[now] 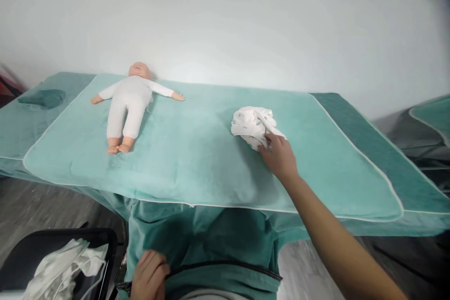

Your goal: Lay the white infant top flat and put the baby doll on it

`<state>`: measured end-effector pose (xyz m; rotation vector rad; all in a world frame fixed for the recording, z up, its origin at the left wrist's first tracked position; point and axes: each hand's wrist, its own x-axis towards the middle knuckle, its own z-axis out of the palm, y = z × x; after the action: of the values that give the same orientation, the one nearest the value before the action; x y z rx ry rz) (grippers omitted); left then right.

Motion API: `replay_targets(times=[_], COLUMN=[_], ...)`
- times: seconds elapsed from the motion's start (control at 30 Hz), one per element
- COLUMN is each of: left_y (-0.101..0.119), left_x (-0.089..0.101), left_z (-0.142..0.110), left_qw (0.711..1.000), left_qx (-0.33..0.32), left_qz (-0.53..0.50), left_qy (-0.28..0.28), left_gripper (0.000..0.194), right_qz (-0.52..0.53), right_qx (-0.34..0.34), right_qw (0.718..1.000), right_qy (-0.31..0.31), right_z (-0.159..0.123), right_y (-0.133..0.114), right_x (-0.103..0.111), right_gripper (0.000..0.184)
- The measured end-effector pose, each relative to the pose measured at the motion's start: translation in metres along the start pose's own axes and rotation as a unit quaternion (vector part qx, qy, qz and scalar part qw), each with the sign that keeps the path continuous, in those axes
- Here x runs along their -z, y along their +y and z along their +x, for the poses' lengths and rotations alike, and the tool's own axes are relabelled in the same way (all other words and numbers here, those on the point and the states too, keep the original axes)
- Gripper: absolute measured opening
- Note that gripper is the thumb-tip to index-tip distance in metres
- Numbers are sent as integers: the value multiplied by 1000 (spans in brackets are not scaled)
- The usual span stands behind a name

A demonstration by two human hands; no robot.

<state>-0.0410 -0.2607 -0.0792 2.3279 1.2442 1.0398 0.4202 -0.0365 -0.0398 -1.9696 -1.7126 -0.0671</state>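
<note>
— What does the thing under the hand look like?

— It is a crumpled white cloth garment with small printed marks (253,125), bunched into a loose heap with folds standing up. It lies on the light turquoise towelling mat with white piping (197,159) that covers the counter, right of the middle and nearer the far edge than the near one.

— And where does it lie against the grip?

— The right hand (280,155) comes in from the near right, arm stretched over the near edge. The heap sits just beyond and to the left of the hand, its near right side under the fingertips.

— How far open is that grip?

— Loosely curled. The fingers rest on the cloth's near edge; whether they have pinched a fold I cannot tell.

— The other hand?

— The left hand (149,275) is low, below the near edge, fingers bent against the darker teal fabric (211,243) hanging there. Its grip is hidden, so I cannot tell.

— Anything else on the mat?

— A baby doll in a white bodysuit (129,103) lies on its back near the far left corner, arms spread, well apart from the garment.
</note>
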Motion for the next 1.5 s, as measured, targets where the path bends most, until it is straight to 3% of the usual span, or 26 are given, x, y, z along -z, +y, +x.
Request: replay_targets(times=[0.1,0.17,0.27,0.37,0.47,0.63,0.7,0.77,0.87,0.93,1.0,1.07,1.13,1.27,1.37,1.5], left_y=[-11,-12,-11,-15,-26,-54,-66,-76,-88,-94,-99,-101,-101,-95,-88,-85], left_x=[-22,-27,-33,-45,-60,-81,-86,-87,-85,-83,-83,-87,-95,-107,-103,-91], left_z=[23,40,67,93,122,183,211,236,262,267,265,259,254,249,248,246], left_qw=[999,999,999,998,998,993,983,954,860,790,755,759,785,814,827,848], left_qx=[-30,-46,-44,-41,-31,43,105,191,288,292,270,246,227,215,234,235], left_qz=[-12,-19,-24,-29,-41,-106,-153,-230,-422,-538,-597,-601,-573,-532,-505,-470], left_qy=[27,18,1,-24,-45,-24,-13,-7,19,35,36,42,62,88,85,68], left_gripper=[34,31,30,31,38,38,29,23,33,43,50,58,74,104,102,76], right_qz=[-39,-18,24,40,35,13,36,75,145,190,228,247,265,289,275,220], right_qx=[-37,-74,-106,-96,-74,-1,47,96,144,156,164,167,183,205,223,240], right_qw=[998,997,993,986,981,978,974,965,952,950,949,949,944,934,926,928], right_qy=[-44,-30,53,132,174,210,219,231,230,193,145,101,66,-48,-129,-183], right_z=[19,36,68,102,131,165,175,180,176,164,146,128,109,77,61,54], right_y=[7,7,4,-1,-10,-40,-59,-83,-128,-160,-189,-213,-231,-252,-259,-257], right_x=[11,25,53,88,123,174,187,192,182,165,143,118,91,44,23,15], right_gripper=[37,35,31,29,29,30,27,25,25,21,15,14,17,23,26,25])
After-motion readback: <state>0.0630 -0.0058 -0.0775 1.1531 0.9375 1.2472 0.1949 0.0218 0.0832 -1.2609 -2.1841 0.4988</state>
